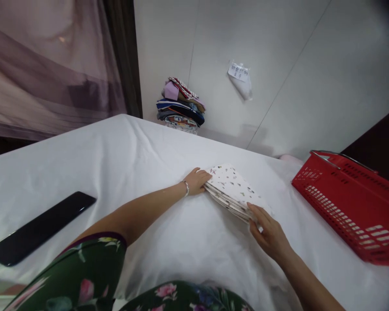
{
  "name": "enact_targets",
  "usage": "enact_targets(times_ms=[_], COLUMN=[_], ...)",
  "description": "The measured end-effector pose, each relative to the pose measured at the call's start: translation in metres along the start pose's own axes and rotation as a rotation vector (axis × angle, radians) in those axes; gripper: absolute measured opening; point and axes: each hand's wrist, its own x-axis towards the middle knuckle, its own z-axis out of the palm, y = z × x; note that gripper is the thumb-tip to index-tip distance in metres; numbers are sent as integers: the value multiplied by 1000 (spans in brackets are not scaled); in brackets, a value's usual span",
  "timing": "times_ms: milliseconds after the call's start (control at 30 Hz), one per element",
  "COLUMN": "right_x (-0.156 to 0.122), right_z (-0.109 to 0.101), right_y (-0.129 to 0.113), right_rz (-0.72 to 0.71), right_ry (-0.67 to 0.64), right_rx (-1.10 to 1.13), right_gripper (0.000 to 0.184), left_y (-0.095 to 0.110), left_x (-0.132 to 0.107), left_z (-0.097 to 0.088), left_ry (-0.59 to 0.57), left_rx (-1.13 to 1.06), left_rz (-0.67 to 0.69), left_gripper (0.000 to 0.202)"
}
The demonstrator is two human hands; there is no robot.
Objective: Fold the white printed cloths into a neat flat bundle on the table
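Observation:
A folded white cloth with small coloured prints (232,186) lies in several layers on the white-covered table (123,160). My left hand (197,180) rests against its far left corner, fingers curled onto the edge. My right hand (268,232) holds the near right corner, fingers closed on the layered edge. Both hands touch the same folded cloth.
A red plastic basket (353,203) with metal handles stands at the right. A long black flat object (39,228) lies at the left near the table edge. A stack of folded coloured fabrics (180,107) sits on the floor by the wall beyond the table.

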Motion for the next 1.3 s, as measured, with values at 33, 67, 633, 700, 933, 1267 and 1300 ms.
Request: enact_targets(times_ms=[33,67,633,700,933,1267,1300], right_x=[1,1,9,10,23,61,66], right_z=[-1,-3,-25,-32,-79,-89,-78], right_y=[1,3,14,15,20,10,15], right_rz=[8,18,114,161,447,687,724], right_ry=[0,1,69,95,217,88,52], right_rx=[6,11,99,151,610,1248,1270], right_gripper=[52,51,42,39,43,47,48], left_y=[0,0,3,3,6,26,20], left_x=[2,3,4,5,7,-19,-18], left_z=[1,1,-11,-20,-94,-211,-203], left_ry=[3,7,45,99,392,428,358], left_rx=[19,37,172,156,17,-438,-425], left_rz=[6,10,47,45,137,-58,-105], left_gripper=[54,55,60,55,49,51,49])
